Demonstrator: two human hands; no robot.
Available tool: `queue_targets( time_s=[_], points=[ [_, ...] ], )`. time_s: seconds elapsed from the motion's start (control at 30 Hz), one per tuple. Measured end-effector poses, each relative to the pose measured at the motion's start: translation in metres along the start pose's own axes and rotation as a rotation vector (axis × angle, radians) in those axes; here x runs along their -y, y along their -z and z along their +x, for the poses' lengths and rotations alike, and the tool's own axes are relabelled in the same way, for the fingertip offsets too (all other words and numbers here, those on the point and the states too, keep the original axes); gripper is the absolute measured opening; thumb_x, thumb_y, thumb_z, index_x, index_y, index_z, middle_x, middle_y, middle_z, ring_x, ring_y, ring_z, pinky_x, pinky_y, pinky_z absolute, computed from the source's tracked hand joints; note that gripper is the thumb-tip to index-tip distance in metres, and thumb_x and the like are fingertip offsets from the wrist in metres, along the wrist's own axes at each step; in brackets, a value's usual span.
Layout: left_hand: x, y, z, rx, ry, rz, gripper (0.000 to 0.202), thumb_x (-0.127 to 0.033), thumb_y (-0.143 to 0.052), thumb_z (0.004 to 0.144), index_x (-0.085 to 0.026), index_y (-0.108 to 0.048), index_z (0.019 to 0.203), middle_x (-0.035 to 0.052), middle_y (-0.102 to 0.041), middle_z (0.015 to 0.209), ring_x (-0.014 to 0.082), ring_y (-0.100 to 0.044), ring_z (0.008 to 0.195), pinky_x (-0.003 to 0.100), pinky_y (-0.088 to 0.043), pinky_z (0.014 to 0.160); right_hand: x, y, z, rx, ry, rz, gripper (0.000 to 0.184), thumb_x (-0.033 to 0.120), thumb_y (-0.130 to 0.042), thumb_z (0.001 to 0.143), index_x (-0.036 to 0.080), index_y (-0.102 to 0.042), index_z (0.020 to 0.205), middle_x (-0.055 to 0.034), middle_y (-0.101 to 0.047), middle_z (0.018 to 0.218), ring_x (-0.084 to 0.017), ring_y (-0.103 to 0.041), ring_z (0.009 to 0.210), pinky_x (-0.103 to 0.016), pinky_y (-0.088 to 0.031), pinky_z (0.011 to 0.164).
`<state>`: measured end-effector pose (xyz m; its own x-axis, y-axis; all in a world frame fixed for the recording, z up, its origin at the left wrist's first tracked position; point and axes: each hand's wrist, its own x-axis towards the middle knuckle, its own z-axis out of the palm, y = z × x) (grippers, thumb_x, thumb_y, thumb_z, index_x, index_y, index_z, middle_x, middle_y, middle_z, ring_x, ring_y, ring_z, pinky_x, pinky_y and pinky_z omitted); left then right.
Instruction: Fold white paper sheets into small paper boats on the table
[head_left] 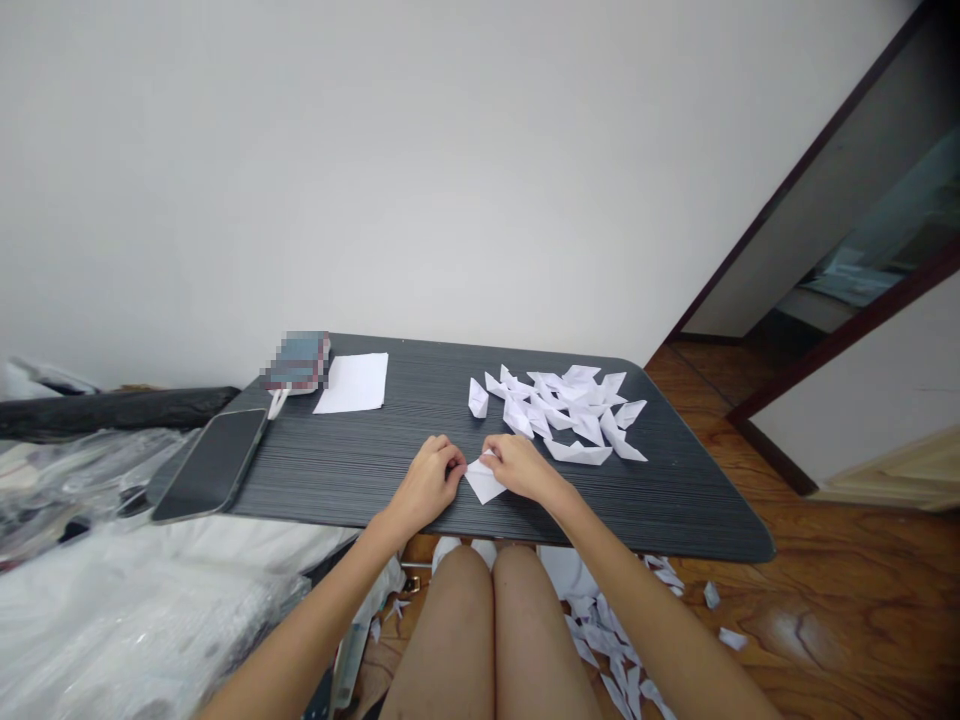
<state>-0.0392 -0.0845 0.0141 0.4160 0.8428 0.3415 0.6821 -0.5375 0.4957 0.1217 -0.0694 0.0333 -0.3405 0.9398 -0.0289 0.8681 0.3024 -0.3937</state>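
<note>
Between my hands, near the front edge of the dark table [315, 470], is a small piece of folded white paper [484, 484] with a point toward me. My right hand [517, 466] is closed on its right side, thumb and fingers pinching it. At its left corner, my left hand [433, 480] has its fingers curled together and touching the paper; what lies between those fingertips is partly hidden. Just beyond my right hand lies a cluster of folded paper boats [577, 400], with one lone paper boat [478, 398] a little to their left.
A stack of white paper sheets [352, 383] lies at the back left beside a blurred packet [300, 360]. A dark tablet or phone [214, 462] rests at the left edge. More folded papers [607, 640] lie on the floor below; plastic-wrapped goods [135, 600] are at left.
</note>
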Motion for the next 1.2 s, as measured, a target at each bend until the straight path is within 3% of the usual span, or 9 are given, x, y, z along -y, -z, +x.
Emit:
queue_targets(
  time_s=[0.33, 0.5, 0.6, 0.7, 0.83, 1.03, 1.1, 1.2],
  points=[
    [-0.007, -0.003, 0.001, -0.015, -0.003, 0.165, 0.018, -0.013, -0.037, 0.078, -0.013, -0.054, 0.074, 0.0069, -0.048, 0.075, 0.0189, -0.045, 0.076, 0.035, -0.039, 0.072, 0.002, -0.001, 0.004, 0.042, -0.027, -0.118, 0.021, 0.024, -0.043, 0.078, 0.014, -0.059, 0.087, -0.0127, -0.062, 0.088, -0.021, -0.056, 0.087, -0.028, -0.035, 0.071],
    [-0.006, 0.002, -0.008, 0.038, -0.171, 0.032, 0.030, -0.004, -0.032, 0.078, -0.014, -0.056, 0.091, 0.0077, -0.051, 0.094, 0.0160, -0.047, 0.089, 0.030, -0.040, 0.081, 0.004, 0.000, 0.006, 0.058, -0.033, -0.144, 0.022, 0.026, -0.044, 0.078, 0.012, -0.056, 0.090, -0.0153, -0.060, 0.093, -0.025, -0.054, 0.093, -0.030, -0.036, 0.071],
    [-0.007, 0.005, -0.012, 0.085, -0.213, 0.061, 0.034, -0.001, -0.031, 0.076, -0.013, -0.058, 0.094, 0.0089, -0.052, 0.096, 0.0163, -0.047, 0.091, 0.030, -0.039, 0.083, 0.008, 0.001, 0.001, 0.064, -0.067, -0.145, 0.021, 0.025, -0.045, 0.078, 0.012, -0.053, 0.092, -0.0153, -0.060, 0.093, -0.025, -0.055, 0.090, -0.030, -0.037, 0.068],
    [-0.010, 0.008, -0.013, 0.115, -0.212, 0.171, 0.036, -0.001, -0.033, 0.075, -0.013, -0.058, 0.096, 0.0089, -0.054, 0.092, 0.0178, -0.047, 0.089, 0.032, -0.039, 0.078, 0.014, -0.003, -0.010, -0.046, -0.101, -0.141, 0.026, 0.024, -0.044, 0.079, 0.013, -0.044, 0.102, -0.0126, -0.057, 0.092, -0.023, -0.054, 0.084, -0.029, -0.037, 0.065],
    [-0.012, 0.011, -0.020, 0.096, -0.206, 0.287, 0.040, -0.002, -0.036, 0.073, -0.018, -0.055, 0.104, 0.0082, -0.056, 0.098, 0.0208, -0.045, 0.099, 0.037, -0.034, 0.080, 0.019, -0.012, -0.025, -0.257, -0.074, -0.253, 0.024, 0.021, -0.038, 0.083, 0.018, -0.042, 0.106, -0.0121, -0.049, 0.096, -0.022, -0.046, 0.090, -0.031, -0.034, 0.072],
    [-0.011, 0.010, -0.026, 0.068, -0.160, 0.277, 0.047, 0.000, -0.035, 0.071, -0.021, -0.052, 0.108, 0.0061, -0.055, 0.106, 0.0202, -0.040, 0.109, 0.040, -0.028, 0.085, 0.010, -0.013, -0.038, -0.279, -0.078, -0.307, 0.031, 0.008, -0.037, 0.079, 0.022, -0.049, 0.103, -0.0112, -0.048, 0.094, -0.023, -0.042, 0.090, -0.033, -0.033, 0.072],
    [-0.012, 0.010, -0.024, 0.062, -0.147, 0.249, 0.043, -0.002, -0.035, 0.073, -0.021, -0.053, 0.106, 0.0056, -0.054, 0.104, 0.0192, -0.043, 0.104, 0.038, -0.030, 0.083, 0.004, -0.011, -0.040, -0.284, -0.020, -0.269, 0.035, 0.004, -0.036, 0.077, 0.022, -0.051, 0.102, -0.0109, -0.049, 0.097, -0.022, -0.043, 0.093, -0.033, -0.034, 0.073],
    [-0.017, 0.014, -0.021, 0.061, -0.162, 0.212, 0.028, -0.012, -0.039, 0.079, -0.018, -0.056, 0.100, 0.0069, -0.054, 0.097, 0.0183, -0.048, 0.094, 0.034, -0.036, 0.078, -0.004, -0.008, -0.047, -0.279, 0.212, -0.172, 0.042, -0.002, -0.033, 0.074, 0.019, -0.053, 0.104, -0.0101, -0.049, 0.110, -0.020, -0.041, 0.106, -0.034, -0.035, 0.083]
  ],
)
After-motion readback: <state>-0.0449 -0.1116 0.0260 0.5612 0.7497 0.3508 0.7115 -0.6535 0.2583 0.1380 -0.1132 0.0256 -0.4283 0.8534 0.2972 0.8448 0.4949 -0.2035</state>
